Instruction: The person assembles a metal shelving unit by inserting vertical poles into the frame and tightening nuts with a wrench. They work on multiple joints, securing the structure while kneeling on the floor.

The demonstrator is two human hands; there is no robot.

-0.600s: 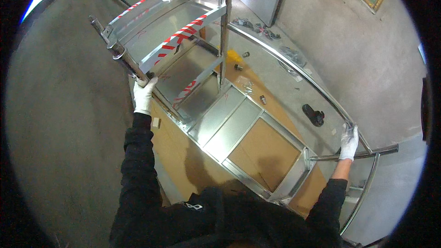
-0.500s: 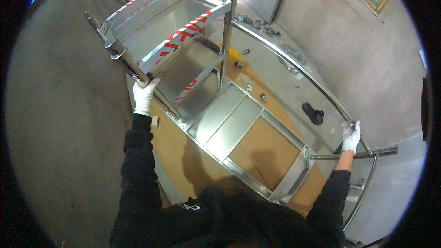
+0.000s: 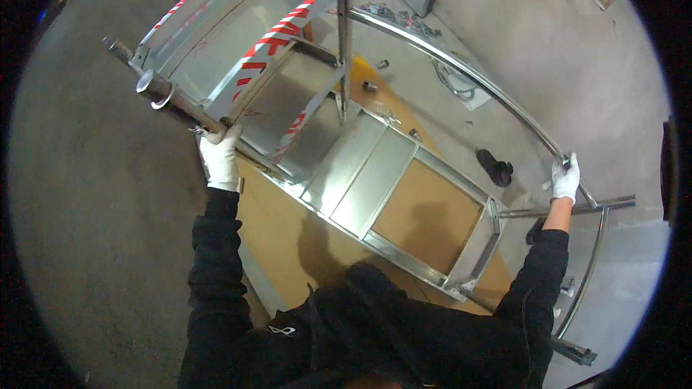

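Note:
My left hand (image 3: pixel 220 162), in a white glove, is closed round a thick steel post (image 3: pixel 187 112) at the left of a large stainless-steel frame. My right hand (image 3: pixel 566 179), gloved as well, grips a long bent steel tube (image 3: pixel 468 78) on its far side, near the right end. Metal shelf panels (image 3: pixel 288 86) fill the frame's left part; its lower right part is an open rectangle (image 3: pixel 404 251) of bars. Red-and-white tape (image 3: pixel 277 43) runs along some rails. At the right end, the tube meets a crossbar (image 3: pixel 620 202) and a curved tube (image 3: pixel 587 274).
Brown cardboard (image 3: pixel 277 230) lies under the frame. Beyond it are short metal fittings (image 3: pixel 370 87), a black slipper (image 3: pixel 494 167), a coil of cable (image 3: pixel 453 81) and crumpled plastic (image 3: pixel 400 16). A grey wall (image 3: pixel 562 50) rises at the right.
My right hand and the frame's right end have moved farther away and slightly right. The frame's left part sits farther left in view. Both hands keep their hold; the view itself has shifted.

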